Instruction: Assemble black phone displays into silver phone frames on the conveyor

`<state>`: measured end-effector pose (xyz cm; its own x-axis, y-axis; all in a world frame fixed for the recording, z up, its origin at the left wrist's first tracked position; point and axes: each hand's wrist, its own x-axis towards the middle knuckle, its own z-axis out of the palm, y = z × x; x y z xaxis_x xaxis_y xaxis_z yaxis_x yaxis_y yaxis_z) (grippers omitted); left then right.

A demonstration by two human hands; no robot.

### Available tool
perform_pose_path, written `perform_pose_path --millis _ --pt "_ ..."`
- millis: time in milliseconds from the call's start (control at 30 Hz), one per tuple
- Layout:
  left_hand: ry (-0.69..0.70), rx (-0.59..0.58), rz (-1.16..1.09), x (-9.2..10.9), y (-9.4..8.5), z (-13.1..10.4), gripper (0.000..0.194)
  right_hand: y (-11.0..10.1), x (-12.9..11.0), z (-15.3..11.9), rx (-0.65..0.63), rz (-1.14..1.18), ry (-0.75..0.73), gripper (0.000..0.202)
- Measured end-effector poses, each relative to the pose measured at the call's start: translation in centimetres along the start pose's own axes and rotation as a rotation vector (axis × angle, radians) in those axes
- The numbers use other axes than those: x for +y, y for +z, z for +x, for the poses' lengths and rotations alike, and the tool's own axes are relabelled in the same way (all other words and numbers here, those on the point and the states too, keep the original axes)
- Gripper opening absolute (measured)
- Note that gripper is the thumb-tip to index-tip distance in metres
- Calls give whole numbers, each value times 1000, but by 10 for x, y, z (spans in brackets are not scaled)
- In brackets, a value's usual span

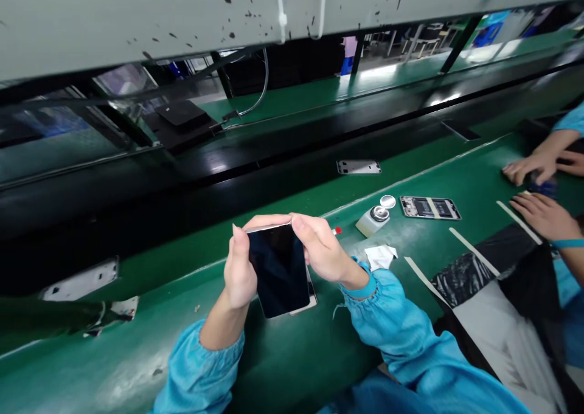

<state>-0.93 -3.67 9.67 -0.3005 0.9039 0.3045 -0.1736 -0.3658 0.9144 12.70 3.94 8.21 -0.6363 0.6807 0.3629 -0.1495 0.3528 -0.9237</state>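
Observation:
Between my two hands is a phone screen (279,274), dark and glossy, its face turned toward me. My left hand (240,268) grips its left edge, thumb along the upper left corner. My right hand (322,247) pinches the upper right corner, thumb on the front. Partly hidden under the screen's lower right side, a pale-edged flat part (312,298) shows; whether it touches the screen I cannot tell. Right of my hands stands a small white bottle (371,222) with its round lid tipped back. A crumpled white cloth (381,257) lies near my right wrist.
An opened phone (431,208) with tape across it lies beyond the bottle. Phone housings lie farther back (359,167) and at left (82,280). At right, a co-worker's hands (538,189) work beside black sheeting (483,256). A grey beam (182,19) hangs overhead.

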Motion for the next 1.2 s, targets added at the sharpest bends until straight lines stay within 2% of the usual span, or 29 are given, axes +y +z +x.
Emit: perform_pose_path --millis 133,333,567,700,767,867,900,967,1067,1200 --pt "89 22 95 0 -5 -8 64 -5 -20 -3 -70 110 -15 68" --pt "161 32 178 5 -6 -20 56 -8 -34 -8 -81 141 -79 62" --pt "194 59 295 9 2 -15 56 -7 -25 -5 -49 173 -37 69" --pt "157 144 201 9 0 -4 57 0 -13 -3 16 160 -11 68" --pt "112 205 29 17 -7 0 58 6 -8 -6 -78 103 -25 66" --pt "109 246 -200 41 -23 -2 59 13 -3 -14 -419 -22 -69 67" --pt "123 265 -235 51 -28 -5 59 15 -2 -17 -511 -53 -81 69" --pt "168 331 -258 67 -37 -12 57 17 2 -23 -616 -64 -107 71" --pt "223 380 -298 83 -42 -23 53 22 4 -29 -633 -2 -171 67" --pt "225 299 -342 90 -42 -37 56 31 2 -34 -547 -17 -305 60"
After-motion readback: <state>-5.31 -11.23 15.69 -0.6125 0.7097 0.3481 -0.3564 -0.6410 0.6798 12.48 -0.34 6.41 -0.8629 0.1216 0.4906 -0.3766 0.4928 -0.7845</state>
